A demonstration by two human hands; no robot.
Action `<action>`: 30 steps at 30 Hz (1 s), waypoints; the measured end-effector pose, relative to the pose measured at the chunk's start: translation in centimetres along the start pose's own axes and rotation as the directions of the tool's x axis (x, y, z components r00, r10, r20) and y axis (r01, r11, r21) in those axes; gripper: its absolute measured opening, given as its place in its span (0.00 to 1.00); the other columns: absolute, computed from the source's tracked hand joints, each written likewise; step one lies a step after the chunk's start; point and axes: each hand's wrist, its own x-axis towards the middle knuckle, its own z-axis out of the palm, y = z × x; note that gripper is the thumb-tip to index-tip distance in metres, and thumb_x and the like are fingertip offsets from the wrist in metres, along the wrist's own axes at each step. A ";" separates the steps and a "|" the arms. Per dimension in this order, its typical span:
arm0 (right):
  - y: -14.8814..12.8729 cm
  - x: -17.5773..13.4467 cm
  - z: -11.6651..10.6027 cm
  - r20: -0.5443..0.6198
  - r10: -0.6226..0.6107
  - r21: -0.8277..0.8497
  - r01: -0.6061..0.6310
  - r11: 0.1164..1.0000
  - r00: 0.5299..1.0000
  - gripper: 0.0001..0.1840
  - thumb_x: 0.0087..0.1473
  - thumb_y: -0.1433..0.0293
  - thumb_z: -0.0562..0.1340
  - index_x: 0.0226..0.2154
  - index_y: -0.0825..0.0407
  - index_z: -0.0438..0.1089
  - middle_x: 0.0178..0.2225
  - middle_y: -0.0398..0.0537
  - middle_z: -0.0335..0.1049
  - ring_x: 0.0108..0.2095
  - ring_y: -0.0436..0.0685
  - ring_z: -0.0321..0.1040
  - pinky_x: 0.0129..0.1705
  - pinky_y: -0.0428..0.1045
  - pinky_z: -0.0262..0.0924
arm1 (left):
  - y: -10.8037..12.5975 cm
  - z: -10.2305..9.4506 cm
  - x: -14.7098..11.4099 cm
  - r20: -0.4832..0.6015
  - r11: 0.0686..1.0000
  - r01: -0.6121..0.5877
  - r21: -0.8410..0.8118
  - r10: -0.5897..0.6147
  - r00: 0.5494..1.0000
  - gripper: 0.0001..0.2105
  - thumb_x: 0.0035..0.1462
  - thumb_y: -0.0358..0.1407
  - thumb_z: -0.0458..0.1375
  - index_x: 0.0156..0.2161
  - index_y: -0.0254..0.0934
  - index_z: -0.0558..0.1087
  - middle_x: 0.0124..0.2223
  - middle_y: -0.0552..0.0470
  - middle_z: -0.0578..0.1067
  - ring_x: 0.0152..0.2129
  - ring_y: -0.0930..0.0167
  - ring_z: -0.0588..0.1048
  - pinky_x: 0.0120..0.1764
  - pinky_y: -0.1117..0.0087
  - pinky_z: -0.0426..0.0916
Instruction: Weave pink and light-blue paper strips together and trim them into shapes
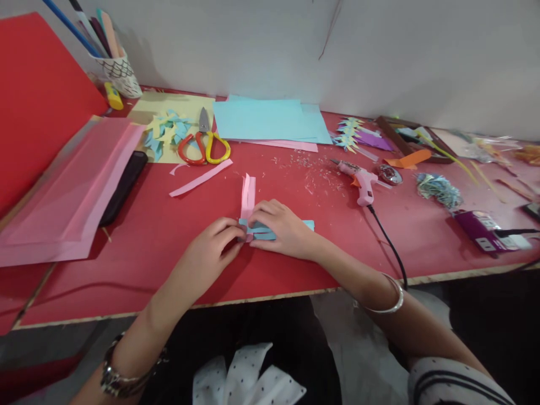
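Scissors lie at eleven o'clock from my left hand, which pinches the crossing where pink strips point to twelve and blue strips to three. My right hand covers the blue, fingers together, thumb apart.

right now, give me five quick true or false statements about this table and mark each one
1. The left hand and the right hand are both at the blue paper strips. True.
2. The scissors stand in the pen cup. False: the scissors lie on the table, partly over yellow paper.
3. A pink glue gun lies to the right of both hands. True.
4. The dark patterned bracelet is on the right arm. False: the bracelet is on the left; the right arm wears a pale bangle.
5. The red tabletop has large blue sheets lying near the wall. True.
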 end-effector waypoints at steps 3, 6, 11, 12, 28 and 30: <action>0.1 0.0 0.1 -0.004 0.003 0.018 -0.003 1.000 1.000 0.11 0.51 0.63 0.57 0.35 0.53 0.64 0.38 0.48 0.62 0.39 0.55 0.56 0.41 0.50 0.53 | 0.0 0.0 0.0 -0.001 1.000 0.015 0.006 -0.015 1.000 0.09 0.56 0.30 0.46 0.33 0.37 0.69 0.36 0.51 0.70 0.32 0.72 0.72 0.33 0.73 0.67; 0.1 0.0 -0.1 0.003 0.009 0.040 -0.010 0.999 1.000 0.10 0.50 0.65 0.57 0.35 0.52 0.64 0.38 0.48 0.61 0.39 0.55 0.56 0.42 0.50 0.53 | 0.1 0.0 -0.1 0.006 1.000 0.003 0.024 -0.004 1.000 0.10 0.57 0.29 0.45 0.34 0.37 0.69 0.37 0.50 0.70 0.33 0.71 0.71 0.36 0.71 0.67; 0.0 -0.2 -0.3 0.011 0.000 0.054 0.000 0.999 1.000 0.10 0.49 0.65 0.59 0.35 0.52 0.64 0.39 0.49 0.61 0.40 0.55 0.56 0.43 0.51 0.53 | 0.0 0.1 -0.2 -0.012 0.990 0.011 0.138 -0.009 1.000 0.10 0.55 0.30 0.47 0.42 0.36 0.66 0.41 0.47 0.68 0.39 0.67 0.69 0.41 0.65 0.66; 0.0 -0.2 -0.3 0.011 -0.005 0.059 0.005 0.998 1.000 0.09 0.49 0.66 0.59 0.35 0.52 0.64 0.38 0.49 0.61 0.40 0.55 0.56 0.43 0.51 0.53 | 0.0 0.2 -0.2 -0.004 0.990 0.010 0.142 -0.009 1.000 0.10 0.55 0.30 0.47 0.41 0.36 0.66 0.40 0.47 0.69 0.38 0.67 0.69 0.40 0.65 0.66; -0.3 -0.3 -1.0 0.075 -0.027 0.122 0.018 0.992 0.997 0.06 0.48 0.69 0.60 0.33 0.51 0.67 0.39 0.48 0.61 0.41 0.54 0.57 0.46 0.50 0.53 | 0.0 -0.2 -0.3 0.040 0.999 -0.023 0.040 0.022 0.999 0.09 0.56 0.30 0.46 0.32 0.36 0.68 0.35 0.51 0.71 0.31 0.72 0.72 0.33 0.72 0.67; -0.1 -0.5 -1.2 0.079 -0.015 0.100 0.007 0.995 0.997 0.08 0.48 0.68 0.60 0.34 0.52 0.67 0.40 0.49 0.60 0.41 0.54 0.56 0.46 0.50 0.52 | -0.2 -0.2 -0.4 0.057 0.999 -0.032 0.037 0.030 0.998 0.09 0.57 0.31 0.46 0.34 0.37 0.69 0.36 0.50 0.72 0.33 0.71 0.72 0.35 0.71 0.68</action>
